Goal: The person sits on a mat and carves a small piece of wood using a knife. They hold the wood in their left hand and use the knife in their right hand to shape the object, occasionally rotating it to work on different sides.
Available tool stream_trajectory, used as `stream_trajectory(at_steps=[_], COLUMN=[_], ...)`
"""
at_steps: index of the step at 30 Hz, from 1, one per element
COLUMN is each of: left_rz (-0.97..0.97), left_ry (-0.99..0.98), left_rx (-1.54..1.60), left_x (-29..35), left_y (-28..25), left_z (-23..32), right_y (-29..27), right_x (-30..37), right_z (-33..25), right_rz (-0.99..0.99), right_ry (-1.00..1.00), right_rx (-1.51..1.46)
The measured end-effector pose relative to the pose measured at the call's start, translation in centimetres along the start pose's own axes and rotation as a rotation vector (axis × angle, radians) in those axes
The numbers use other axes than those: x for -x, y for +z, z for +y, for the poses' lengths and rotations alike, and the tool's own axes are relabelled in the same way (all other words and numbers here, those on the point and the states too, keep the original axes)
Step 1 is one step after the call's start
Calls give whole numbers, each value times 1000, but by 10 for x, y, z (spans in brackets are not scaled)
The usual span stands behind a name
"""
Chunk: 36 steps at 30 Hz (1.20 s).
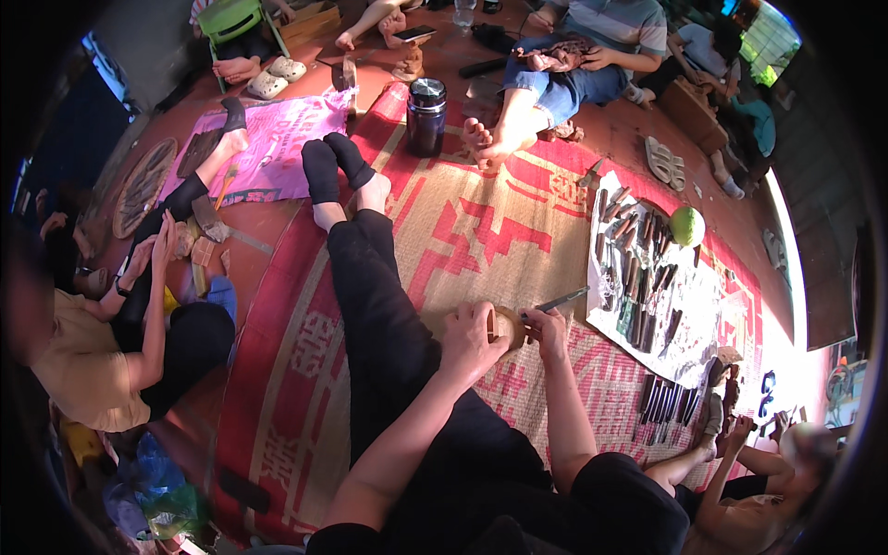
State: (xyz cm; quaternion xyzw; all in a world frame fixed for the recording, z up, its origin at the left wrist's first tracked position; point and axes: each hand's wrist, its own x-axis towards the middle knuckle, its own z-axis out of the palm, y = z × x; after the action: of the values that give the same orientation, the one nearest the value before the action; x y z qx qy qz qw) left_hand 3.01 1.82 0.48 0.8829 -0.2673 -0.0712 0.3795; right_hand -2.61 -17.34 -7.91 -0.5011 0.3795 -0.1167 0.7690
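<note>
I sit on a mat with my legs stretched out. My left hand (474, 340) is closed on a light-brown piece (507, 326) that looks like wood, over my right thigh's side. Its full shape is hidden by my fingers. Close beside it on the right, my right hand (548, 333) grips a slim dark carving tool (562, 300), which slants up and to the right. The tool's lower end lies near the brown piece; whether they touch I cannot tell.
Right of me, many carving tools (638, 277) lie on a white sheet (615, 319), with a round green fruit (686, 226) at its edge. More tools (666, 402) lie on the red-and-straw mat (444, 259). A dark flask (426, 120) stands beyond my feet. Several people sit around.
</note>
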Motion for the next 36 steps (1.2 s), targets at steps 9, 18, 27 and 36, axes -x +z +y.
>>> stream_trajectory(at_steps=[9,18,27,36], left_rz=[-8,-21,-30,-58], left_ry=[-22,-15,-24,-60], left_rx=[14,49,16,39], left_x=[2,0,0,-2], left_y=[-5,-2,1,-5], left_z=[8,6,6,12], right_y=[-16,-12,-10,4], right_x=[-14,-13,-15,-6], right_z=[3,8,10,-15], right_rz=[147,-9,-55,13], right_ry=[-31,0,62,-11], right_rx=[90,4,106,63])
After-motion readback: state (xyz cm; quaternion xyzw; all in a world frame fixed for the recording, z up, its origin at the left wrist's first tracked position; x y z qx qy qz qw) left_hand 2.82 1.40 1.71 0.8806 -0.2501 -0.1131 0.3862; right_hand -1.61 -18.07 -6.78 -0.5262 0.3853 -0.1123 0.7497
